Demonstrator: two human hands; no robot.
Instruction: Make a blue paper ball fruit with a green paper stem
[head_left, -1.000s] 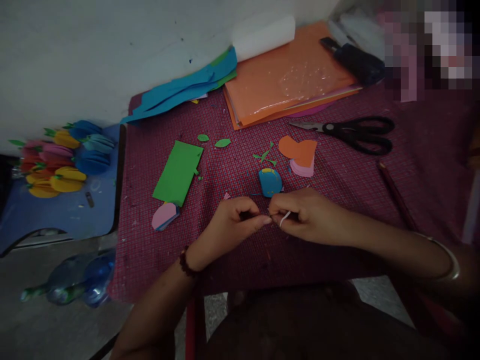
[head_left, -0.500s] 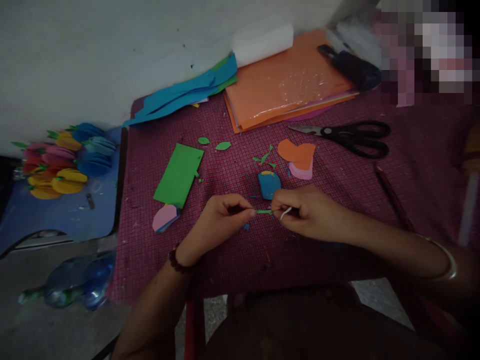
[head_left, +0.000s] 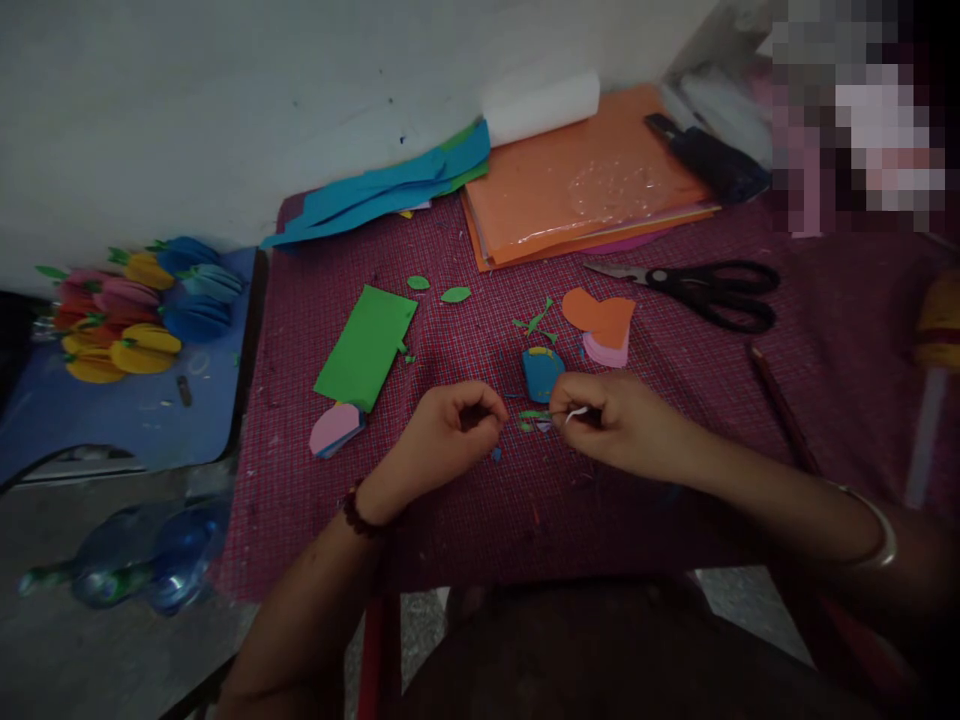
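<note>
My left hand [head_left: 454,430] is closed in a pinch above the table; whatever lies between its fingertips is too small to make out. Facing it, my right hand [head_left: 622,425] pinches a thin white strip [head_left: 576,413], whose end curls out between the fingers. A thin green paper strip [head_left: 534,414] shows at the right fingertips; whether they grip it I cannot tell. Just beyond sits a stack of rounded blue paper pieces [head_left: 543,376]. Green scraps [head_left: 535,320], orange heart-shaped paper [head_left: 600,312] and pink paper pieces [head_left: 606,350] lie farther back.
Black-handled scissors [head_left: 705,285], a pencil [head_left: 780,405] and orange sheets [head_left: 570,190] lie on the checked cloth [head_left: 435,530]. Green paper [head_left: 366,345] and two paper leaves [head_left: 454,294] are leftward. Paper fruits [head_left: 146,350] fill a blue board [head_left: 202,420]. Bottles [head_left: 172,570] are below.
The green strip stretched between both hands has left my left fingertips, and the gap between the hands has widened slightly. The camera view has shifted a little.
</note>
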